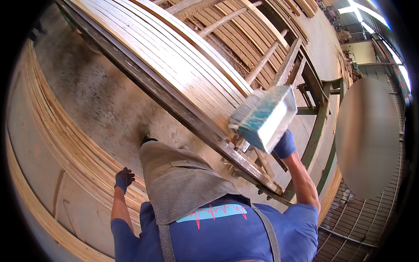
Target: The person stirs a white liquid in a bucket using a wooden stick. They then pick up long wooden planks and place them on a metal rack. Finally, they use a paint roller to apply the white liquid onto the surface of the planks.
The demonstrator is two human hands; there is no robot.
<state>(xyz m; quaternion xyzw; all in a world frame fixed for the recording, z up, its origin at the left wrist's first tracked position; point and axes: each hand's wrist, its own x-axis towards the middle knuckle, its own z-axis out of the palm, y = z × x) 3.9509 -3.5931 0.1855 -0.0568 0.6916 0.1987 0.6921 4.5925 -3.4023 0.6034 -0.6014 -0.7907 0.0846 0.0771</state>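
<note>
My right hand (284, 145), in a blue glove, is closed on a glue spreader (271, 117), a teal and white box with a roller-like part on its far side. The spreader is tilted over the near end of a row of long wooden boards (174, 61) laid side by side. A wet-looking whitish sheen covers much of their upper faces. My left hand (125, 179), in a dark blue glove, hangs out to the left with nothing in it, its fingers apart. Below it lies a stack of long timber strips (65, 126); I cannot tell whether the hand touches them.
A metal rail (174, 107) edges the board row on my side. Beyond the row are rollers (262, 63) and more timber (214, 26). A green steel frame (321, 126) stands to the right, near wire mesh (349, 218). A blurred oval hides part of the right side.
</note>
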